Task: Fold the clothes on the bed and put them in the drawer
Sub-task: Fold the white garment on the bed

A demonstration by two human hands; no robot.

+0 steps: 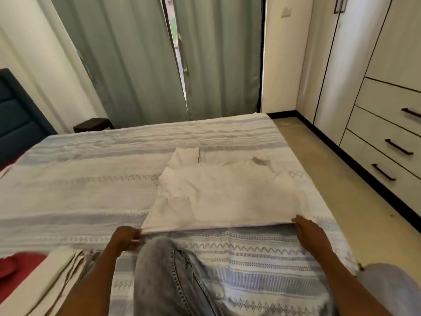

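A white shirt (218, 192) lies spread flat on the striped blue and white bedspread (91, 179), its hem toward me. My left hand (126, 237) pinches the hem's left corner. At the hem's right corner, my right hand (307, 231) holds the edge with curled fingers. A cream folded garment (57, 270) lies at the bed's near left. The drawers (387, 142) with dark handles stand shut in the wardrobe on the right.
My knee in grey jeans (173, 277) rests on the bed between my arms. Red cloth (18, 265) lies at the near left. A dark headboard (16, 117) is on the left, green curtains (148, 58) are behind, and a strip of floor (341, 179) runs between bed and wardrobe.
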